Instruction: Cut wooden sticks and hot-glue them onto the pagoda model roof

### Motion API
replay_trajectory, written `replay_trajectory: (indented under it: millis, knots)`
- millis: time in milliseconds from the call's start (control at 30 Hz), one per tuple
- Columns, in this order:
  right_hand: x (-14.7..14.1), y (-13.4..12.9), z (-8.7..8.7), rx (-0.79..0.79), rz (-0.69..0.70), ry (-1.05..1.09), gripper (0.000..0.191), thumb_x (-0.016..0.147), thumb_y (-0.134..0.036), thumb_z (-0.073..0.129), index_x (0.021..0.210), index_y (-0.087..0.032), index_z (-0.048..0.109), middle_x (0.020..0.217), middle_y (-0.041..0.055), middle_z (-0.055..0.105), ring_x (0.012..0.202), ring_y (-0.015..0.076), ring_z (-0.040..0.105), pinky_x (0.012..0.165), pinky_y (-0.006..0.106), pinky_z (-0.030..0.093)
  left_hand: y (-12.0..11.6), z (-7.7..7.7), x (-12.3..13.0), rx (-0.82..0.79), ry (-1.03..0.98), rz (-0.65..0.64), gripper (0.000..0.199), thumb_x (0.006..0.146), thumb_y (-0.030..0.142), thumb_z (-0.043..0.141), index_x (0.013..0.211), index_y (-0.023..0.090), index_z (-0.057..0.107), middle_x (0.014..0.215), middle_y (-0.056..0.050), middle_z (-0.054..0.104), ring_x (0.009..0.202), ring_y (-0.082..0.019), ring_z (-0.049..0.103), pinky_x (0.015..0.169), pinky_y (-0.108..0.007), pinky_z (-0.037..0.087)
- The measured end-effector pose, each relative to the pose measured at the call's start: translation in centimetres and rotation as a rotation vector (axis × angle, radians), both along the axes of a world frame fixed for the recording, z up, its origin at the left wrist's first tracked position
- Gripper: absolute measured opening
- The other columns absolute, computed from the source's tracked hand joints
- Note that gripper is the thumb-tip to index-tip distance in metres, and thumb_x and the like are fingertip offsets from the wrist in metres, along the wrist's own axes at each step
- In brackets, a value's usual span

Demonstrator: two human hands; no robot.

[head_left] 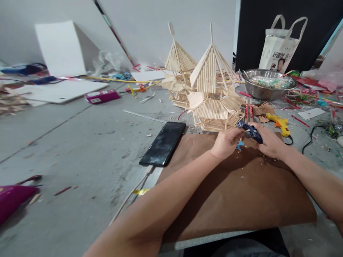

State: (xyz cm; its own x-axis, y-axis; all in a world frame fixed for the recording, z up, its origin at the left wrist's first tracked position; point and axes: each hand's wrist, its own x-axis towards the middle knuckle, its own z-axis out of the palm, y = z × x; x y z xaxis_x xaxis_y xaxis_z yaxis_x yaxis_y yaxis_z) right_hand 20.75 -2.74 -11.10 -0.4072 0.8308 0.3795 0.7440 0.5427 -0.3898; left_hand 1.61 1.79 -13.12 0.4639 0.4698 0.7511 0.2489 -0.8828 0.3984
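My right hand (269, 142) is closed around a dark blue pliers-like cutter (253, 132), above the far part of a brown paper sheet (241, 192). Close beside it, my left hand (227, 143) is pinched at the tool's jaws, with the pale end of a thin wooden stick (247, 131) showing between the two. Most of the stick is hidden by the fingers. A small blue piece (239, 145) lies below the hands. Just beyond them stands a pavilion model (210, 107) built from wooden sticks, with a pointed roof. A second stick model (178, 64) stands behind it.
Left of the paper lies a phone (163, 144) with a cable attached. A yellow glue gun (278, 123) rests right of my hands. Farther back are a metal bowl (262, 91) and a white bag (278, 50). Magenta boxes (103, 96) and scraps lie on the grey floor.
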Motion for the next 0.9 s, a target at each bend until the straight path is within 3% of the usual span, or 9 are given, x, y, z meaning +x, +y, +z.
replay_trajectory:
  millis: [200,367,467,567,667,900]
  knots:
    - [-0.3,-0.1,0.4,0.005,-0.010,-0.045,0.050,0.073,-0.018,0.045,0.122,-0.016,0.037,0.121,0.0169,0.053,0.114,0.0286,0.050,0.095,0.048,0.038,0.2,-0.5,-0.4,0.089,0.090,0.113,0.025,0.088,0.024,0.042,0.094,0.015,0.065,0.078,-0.007,0.069,0.067,-0.011,0.064,0.060,-0.020,0.049]
    - [-0.3,-0.3,0.7,-0.002,-0.034,-0.087,0.052,0.070,-0.016,0.045,0.122,-0.017,0.036,0.120,0.0165,0.053,0.115,0.0291,0.049,0.095,0.050,0.038,-0.4,-0.1,-0.4,-0.016,0.129,0.169,0.022,0.085,0.023,0.047,0.095,0.017,0.066,0.078,-0.007,0.069,0.067,-0.011,0.063,0.060,-0.019,0.048]
    - [-0.2,-0.5,1.0,0.032,-0.054,-0.119,0.058,0.062,-0.010,0.046,0.120,-0.015,0.037,0.119,0.0169,0.053,0.113,0.0292,0.050,0.094,0.048,0.039,-1.2,0.8,-0.2,-0.134,0.072,0.097,0.023,0.086,0.022,0.044,0.092,0.015,0.065,0.070,-0.005,0.067,0.059,-0.009,0.060,0.055,-0.018,0.046]
    - [-0.3,-0.7,1.3,0.042,0.005,-0.082,0.060,0.061,-0.008,0.044,0.119,-0.016,0.037,0.117,0.0150,0.054,0.111,0.0261,0.051,0.093,0.044,0.041,-1.6,1.7,0.0,-0.380,0.018,-0.040,0.028,0.088,0.027,0.042,0.072,0.014,0.061,0.055,0.000,0.060,0.042,-0.006,0.052,0.045,-0.016,0.041]
    - [-0.4,-0.7,1.3,0.061,0.049,-0.074,0.060,0.062,-0.008,0.044,0.120,-0.016,0.035,0.118,0.0152,0.053,0.111,0.0252,0.050,0.094,0.044,0.039,-1.5,2.3,0.0,-0.588,-0.002,-0.125,0.032,0.087,0.030,0.044,0.059,0.014,0.052,0.052,0.002,0.056,0.040,-0.005,0.050,0.042,-0.015,0.039]
    - [-0.5,-0.5,0.5,0.069,-0.043,-0.068,0.055,0.061,-0.010,0.046,0.115,-0.018,0.041,0.114,0.0136,0.056,0.107,0.0261,0.052,0.089,0.043,0.040,-1.1,3.3,-0.3,-0.743,0.080,-0.213,0.029,0.086,0.025,0.044,0.061,0.013,0.052,0.053,0.003,0.055,0.041,-0.003,0.048,0.044,-0.013,0.038]
